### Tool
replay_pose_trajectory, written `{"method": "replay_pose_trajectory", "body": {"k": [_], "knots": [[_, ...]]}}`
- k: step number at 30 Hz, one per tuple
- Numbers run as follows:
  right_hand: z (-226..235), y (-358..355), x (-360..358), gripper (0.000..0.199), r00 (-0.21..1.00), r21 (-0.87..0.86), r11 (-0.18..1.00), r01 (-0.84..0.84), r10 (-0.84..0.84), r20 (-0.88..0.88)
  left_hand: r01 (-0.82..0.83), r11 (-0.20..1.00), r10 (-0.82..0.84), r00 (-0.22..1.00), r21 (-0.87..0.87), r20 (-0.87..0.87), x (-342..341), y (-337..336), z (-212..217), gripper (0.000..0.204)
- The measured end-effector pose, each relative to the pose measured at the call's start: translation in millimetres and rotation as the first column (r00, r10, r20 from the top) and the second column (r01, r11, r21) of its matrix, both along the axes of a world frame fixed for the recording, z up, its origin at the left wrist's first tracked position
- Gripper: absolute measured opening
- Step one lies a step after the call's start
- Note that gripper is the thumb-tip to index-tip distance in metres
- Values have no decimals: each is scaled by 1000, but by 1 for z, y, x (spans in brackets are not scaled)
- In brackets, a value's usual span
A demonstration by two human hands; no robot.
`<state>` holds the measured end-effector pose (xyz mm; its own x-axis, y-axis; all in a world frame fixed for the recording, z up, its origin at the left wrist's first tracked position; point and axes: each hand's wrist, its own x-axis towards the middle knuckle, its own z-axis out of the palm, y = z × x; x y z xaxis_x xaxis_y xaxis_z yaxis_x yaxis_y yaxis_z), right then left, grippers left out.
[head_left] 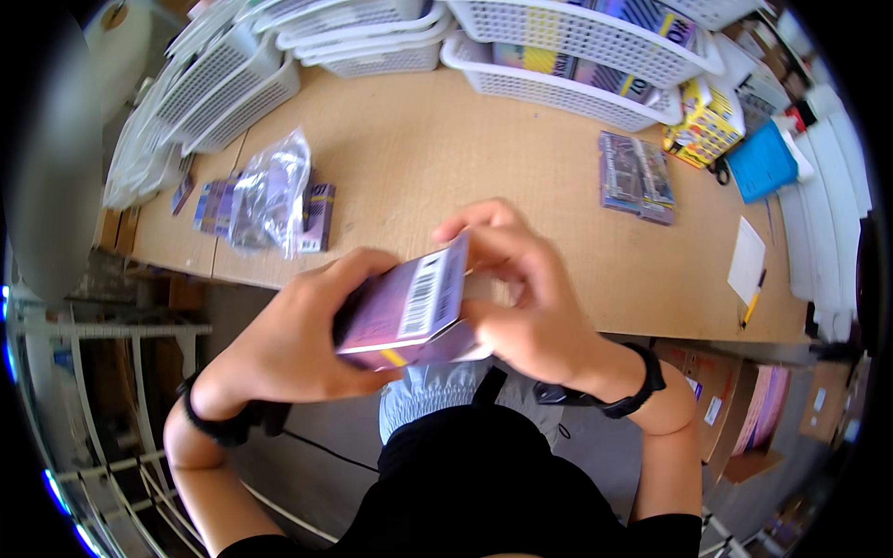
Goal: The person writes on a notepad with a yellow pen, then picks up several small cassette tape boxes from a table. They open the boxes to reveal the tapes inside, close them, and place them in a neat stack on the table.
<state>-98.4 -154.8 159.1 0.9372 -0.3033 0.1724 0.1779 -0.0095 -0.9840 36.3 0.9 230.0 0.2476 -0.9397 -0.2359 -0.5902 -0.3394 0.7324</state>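
Above my lap, near the table's front edge, is a small purple cardboard box (395, 302) with a white barcode label and a yellow mark. My left hand (312, 325) wraps round its left side, thumb above and fingers underneath. At the box's right end, my right hand (526, 298) has its fingers and thumb curled about the end flap. The palm side of that hand is partly hidden, so what lies inside the fingers is unclear. Both wrists wear black bands.
Clear plastic bags (270, 200) lie over purple boxes (318, 216) at the left. Wrapped purple packs (637, 177) rest at the right. White baskets (577, 93) line the back. A yellow box (704, 121), a blue pouch (763, 163), white paper (747, 260) and a pencil (753, 299) are farther right.
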Motion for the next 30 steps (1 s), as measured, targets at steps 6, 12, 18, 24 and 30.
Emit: {"method": "replay_pose_trajectory", "body": {"k": [6,12,18,24,30], "knots": [[-8,-36,-18,21,951,-60,956,287,-292,-105,78,976,-121,972,-205,-203,8,-58,-72,69],[-5,-43,-33,21,950,-305,917,257,-297,-94,111,931,-233,914,-346,-332,-2,-67,-118,67],[21,-46,-27,12,973,-478,857,193,-230,-19,218,921,-387,620,-324,-682,26,-43,-141,64],[22,-48,-15,12,942,8,951,310,-306,-139,285,930,-227,-50,-231,-973,40,-20,-159,78],[16,-57,-3,13,913,134,903,409,-402,-72,162,984,-86,106,-68,-991,54,-7,-170,79]]}}
